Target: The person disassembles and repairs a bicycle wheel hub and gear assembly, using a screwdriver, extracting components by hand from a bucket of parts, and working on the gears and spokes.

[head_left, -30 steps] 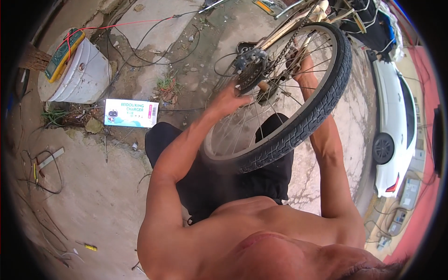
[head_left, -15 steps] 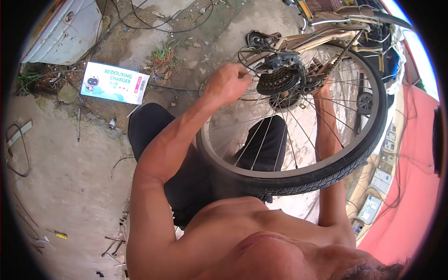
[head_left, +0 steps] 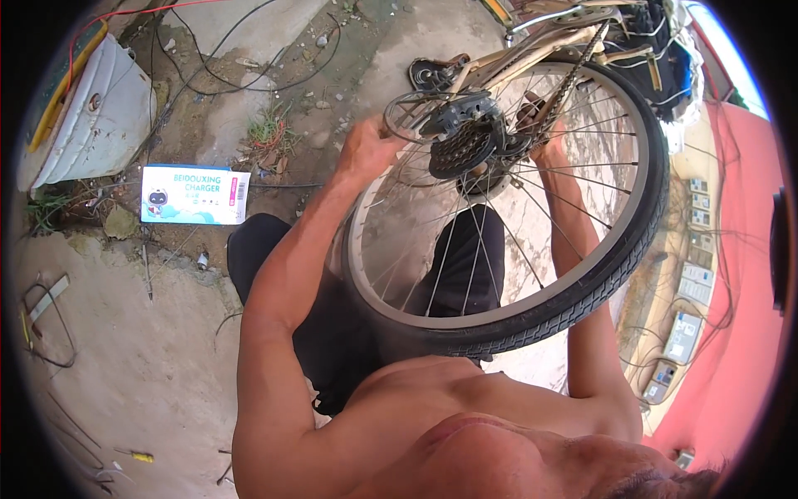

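A bicycle's rear wheel (head_left: 573, 301) stands over my knees, its black tyre curving close to my chest. The cassette (head_left: 461, 152) sits at its hub, with the dark rear derailleur (head_left: 465, 112) beside it. Left of these, my left hand (head_left: 368, 150) is closed, its fingertips pinching a thin cable (head_left: 391, 106) that loops out from the derailleur. My right hand (head_left: 544, 143) reaches up behind the spokes to the far side of the hub, near the chain (head_left: 573, 79). Its fingers look curled, but spokes and frame parts partly hide them and whatever they grip.
A white-blue box (head_left: 193, 196) lies on the ground to the left, near a white ribbed container (head_left: 96, 108). Loose black cables (head_left: 287, 86) trail across the dirt. A yellow-handled tool (head_left: 143, 457) lies lower left. Along the right runs a red wall (head_left: 731, 249) with meter boxes.
My left hand has drawn left, away from the cassette, pulling the cable loop with it. The wheel and frame appear slightly further left and turned, partly because the view has shifted.
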The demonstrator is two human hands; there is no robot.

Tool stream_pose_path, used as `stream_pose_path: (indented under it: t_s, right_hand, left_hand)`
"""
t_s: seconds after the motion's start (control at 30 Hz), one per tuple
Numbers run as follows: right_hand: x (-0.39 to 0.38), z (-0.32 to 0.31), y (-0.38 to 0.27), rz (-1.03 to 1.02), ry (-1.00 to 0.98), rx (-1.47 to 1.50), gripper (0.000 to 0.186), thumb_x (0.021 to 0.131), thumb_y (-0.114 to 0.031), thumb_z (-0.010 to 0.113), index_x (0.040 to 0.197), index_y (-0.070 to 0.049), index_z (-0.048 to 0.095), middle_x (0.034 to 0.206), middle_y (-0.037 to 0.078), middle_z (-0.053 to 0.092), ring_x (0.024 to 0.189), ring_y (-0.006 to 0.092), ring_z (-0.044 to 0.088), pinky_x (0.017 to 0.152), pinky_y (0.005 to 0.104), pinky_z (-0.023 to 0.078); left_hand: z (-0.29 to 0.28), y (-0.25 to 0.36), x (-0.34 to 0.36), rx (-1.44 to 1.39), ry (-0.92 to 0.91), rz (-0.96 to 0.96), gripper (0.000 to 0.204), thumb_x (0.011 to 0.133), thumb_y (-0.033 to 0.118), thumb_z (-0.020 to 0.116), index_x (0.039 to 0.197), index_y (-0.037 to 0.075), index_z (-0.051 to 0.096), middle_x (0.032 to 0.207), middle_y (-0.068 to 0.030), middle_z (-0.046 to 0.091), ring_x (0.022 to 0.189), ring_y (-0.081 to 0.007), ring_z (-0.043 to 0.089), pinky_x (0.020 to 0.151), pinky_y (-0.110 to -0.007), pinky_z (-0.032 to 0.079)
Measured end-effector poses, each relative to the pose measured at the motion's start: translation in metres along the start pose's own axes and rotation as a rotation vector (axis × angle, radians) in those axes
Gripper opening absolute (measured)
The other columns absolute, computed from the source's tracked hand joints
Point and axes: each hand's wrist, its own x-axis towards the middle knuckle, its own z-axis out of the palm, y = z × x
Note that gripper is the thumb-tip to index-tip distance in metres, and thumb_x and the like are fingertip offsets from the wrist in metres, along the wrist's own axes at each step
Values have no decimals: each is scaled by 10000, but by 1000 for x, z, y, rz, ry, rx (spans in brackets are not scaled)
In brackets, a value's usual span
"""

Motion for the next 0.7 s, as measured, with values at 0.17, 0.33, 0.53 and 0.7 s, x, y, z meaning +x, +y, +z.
stream_pose_path:
  t_s: [0.17, 0.33, 0.53, 0.7]
  right_hand:
    - [2, 0, 4, -20, -27, 62, 805, 974, -707, 495, 1168, 65, 611, 710, 65, 556, 528, 203, 523, 470, 313, 438]
    - [0, 6, 4, -44, 16, 90, 709, 1013, -661, 458, 1208, 6, 597, 699, 43, 540, 557, 181, 525, 468, 293, 426]
    - [-7, 8, -4, -55, 35, 159, 623, 1048, -570, 475, 1188, 19, 618, 702, 59, 561, 497, 173, 501, 450, 289, 422]
    - [1, 3, -4, -79, 46, 191, 608, 1067, -558, 412, 1162, 11, 603, 715, 59, 550, 516, 175, 503, 456, 298, 418]
  left_hand:
    - [2, -6, -9, 129, 100, 45, 227, 888, 207, 767, 930, -3, 691, 772, -58, 711, 667, -134, 626, 638, -317, 499]
    - [1, 7, -29, 336, 250, 124, 261, 822, 237, 750, 865, -12, 684, 846, -174, 683, 801, -339, 679, 752, -427, 526]
    - [12, 44, -55, 519, 24, 56, 287, 865, 264, 774, 933, -5, 700, 877, -162, 745, 754, -252, 705, 720, -376, 543]
    - [49, 10, -71, 96, -254, 123, 439, 915, 206, 765, 1211, -42, 557, 1063, -150, 712, 972, -199, 692, 863, -334, 556]
